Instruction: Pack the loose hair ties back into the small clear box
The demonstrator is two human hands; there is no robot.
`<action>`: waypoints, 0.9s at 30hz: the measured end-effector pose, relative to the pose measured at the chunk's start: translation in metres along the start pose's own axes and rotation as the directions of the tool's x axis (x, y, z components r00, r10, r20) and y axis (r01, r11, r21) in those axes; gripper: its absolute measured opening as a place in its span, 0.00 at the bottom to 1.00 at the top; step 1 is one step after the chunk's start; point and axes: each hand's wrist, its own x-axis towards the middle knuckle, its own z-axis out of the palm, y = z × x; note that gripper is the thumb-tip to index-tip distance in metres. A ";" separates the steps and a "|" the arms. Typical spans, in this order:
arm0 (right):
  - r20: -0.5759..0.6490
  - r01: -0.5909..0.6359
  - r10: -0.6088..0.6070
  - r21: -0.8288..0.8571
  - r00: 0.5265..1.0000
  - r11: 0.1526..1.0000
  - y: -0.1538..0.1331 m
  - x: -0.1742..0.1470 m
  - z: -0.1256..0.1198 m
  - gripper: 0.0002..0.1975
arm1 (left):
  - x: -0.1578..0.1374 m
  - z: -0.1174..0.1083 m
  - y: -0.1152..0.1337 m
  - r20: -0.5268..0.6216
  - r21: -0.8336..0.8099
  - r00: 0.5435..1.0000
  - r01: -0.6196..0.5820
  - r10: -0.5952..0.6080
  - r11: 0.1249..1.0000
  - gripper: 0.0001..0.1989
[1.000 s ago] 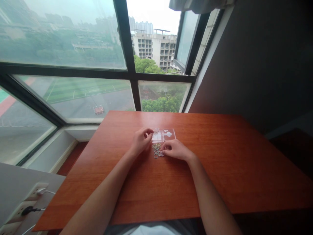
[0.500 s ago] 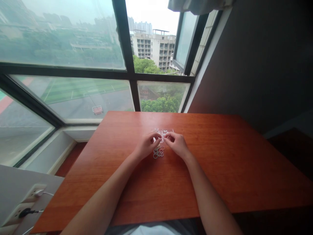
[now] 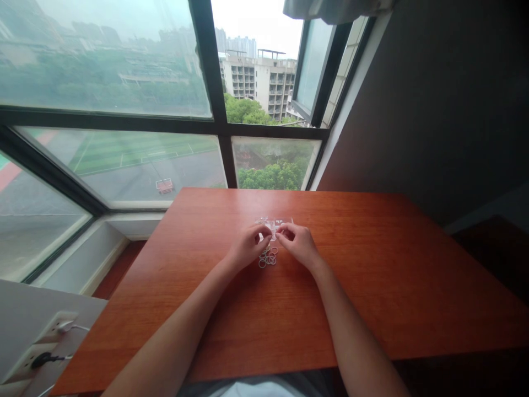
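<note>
Rings (image 3: 270,259) on the worktop (image 3: 268,320) look light, probably stiff, best taken by the rim; left hand (image 3: 248,242) and right hand (image 3: 301,244) curl pinch-like, on what I cannot tell.

Count so far: hands 2, one left hand (image 3: 248,245), one right hand (image 3: 301,245); bare forearms (image 3: 190,314) 2. Clear plastic box (image 3: 273,225) 1, partly covered by fingers. Rings (image 3: 268,259): at least 6; they overlap and the left hand may cover more, so can't give an exact figure. Table (image 3: 372,275) 1. Glass panes (image 3: 103,60) set in the frame: 4, plus 1 sash (image 3: 316,66) swung out. Curtain (image 3: 334,10) 1, bottom edge only. Socket plates (image 3: 50,329): at least 2. Plugs: 2, being 1 white plug (image 3: 66,326), 1 black plug (image 3: 42,360). Outside: 1 green pitch (image 3: 136,150), 1 small red-and-white frame (image 3: 164,186); distant towers (image 3: 242,44) too hazy to count.
</note>
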 end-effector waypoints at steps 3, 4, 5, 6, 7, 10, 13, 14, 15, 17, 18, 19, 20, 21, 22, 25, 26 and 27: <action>-0.001 0.011 -0.011 0.005 1.000 1.000 0.000 0.000 0.000 0.06 | 0.000 0.000 0.000 0.001 0.008 1.000 0.008 -0.008 1.000 0.05; -0.003 0.012 -0.012 0.003 1.000 1.000 -0.001 0.000 0.000 0.06 | 0.001 -0.001 0.001 0.002 0.011 1.000 0.009 -0.009 1.000 0.05; -0.004 0.011 -0.011 -0.002 1.000 1.000 -0.001 0.000 -0.001 0.06 | 0.001 -0.001 0.001 0.005 0.012 1.000 0.008 -0.008 1.000 0.05; -0.005 0.008 -0.008 -0.007 1.000 1.000 -0.001 0.000 -0.001 0.07 | 0.001 -0.001 0.001 0.007 0.011 1.000 0.007 -0.007 1.000 0.06; -0.006 0.006 -0.006 -0.012 1.000 1.000 -0.002 0.000 -0.001 0.07 | 0.001 -0.002 0.001 0.010 0.009 1.000 0.006 -0.006 1.000 0.06; -0.012 0.010 -0.010 -0.007 1.000 1.000 -0.002 0.000 -0.001 0.07 | 0.001 -0.002 0.001 0.014 0.003 1.000 0.008 -0.008 1.000 0.06; -0.011 0.020 -0.020 0.010 1.000 1.000 -0.002 0.000 -0.001 0.07 | 0.001 -0.002 0.001 0.013 0.003 1.000 0.004 -0.004 1.000 0.06; -0.011 0.022 -0.022 0.013 1.000 1.000 -0.002 0.000 -0.001 0.07 | 0.001 -0.002 0.000 0.010 0.006 1.000 0.003 -0.003 1.000 0.06; -0.012 0.023 -0.023 0.014 1.000 1.000 -0.002 0.000 -0.001 0.07 | 0.001 -0.001 0.000 0.006 0.009 1.000 0.003 -0.003 1.000 0.06; -0.011 0.020 -0.020 0.011 1.000 1.000 -0.002 0.000 -0.001 0.07 | 0.002 -0.001 0.000 0.001 0.014 1.000 0.004 -0.004 1.000 0.06; -0.010 0.017 -0.017 0.009 1.000 1.000 -0.003 0.000 -0.001 0.07 | 0.002 -0.001 -0.001 -0.001 0.016 1.000 0.004 -0.004 1.000 0.06; -0.010 0.014 -0.014 0.008 1.000 1.000 -0.003 0.000 -0.001 0.07 | 0.003 0.000 -0.001 -0.001 0.018 1.000 0.003 -0.003 1.000 0.06; -0.010 0.012 -0.012 0.008 1.000 1.000 -0.003 0.000 -0.002 0.07 | 0.003 0.000 -0.001 -0.001 0.021 1.000 0.002 -0.002 1.000 0.06; -0.011 0.012 -0.012 0.009 1.000 1.000 -0.004 0.000 -0.002 0.07 | 0.003 0.000 -0.001 -0.001 0.024 1.000 0.002 -0.002 1.000 0.06; -0.014 0.013 -0.013 0.010 1.000 1.000 -0.004 0.000 -0.002 0.07 | 0.003 0.000 -0.001 0.000 0.027 1.000 0.001 -0.001 1.000 0.06; -0.023 0.012 -0.012 0.008 1.000 1.000 -0.004 0.000 -0.002 0.07 | 0.003 -0.001 0.001 0.002 0.026 1.000 -0.004 0.004 1.000 0.06; -0.025 0.011 -0.011 0.009 1.000 1.000 -0.004 0.000 -0.002 0.07 | 0.003 -0.001 0.002 0.002 0.025 1.000 -0.007 0.007 1.000 0.07; -0.027 0.011 -0.011 0.010 1.000 1.000 -0.004 0.000 -0.002 0.07 | 0.003 -0.001 0.003 0.001 0.023 1.000 -0.010 0.010 1.000 0.07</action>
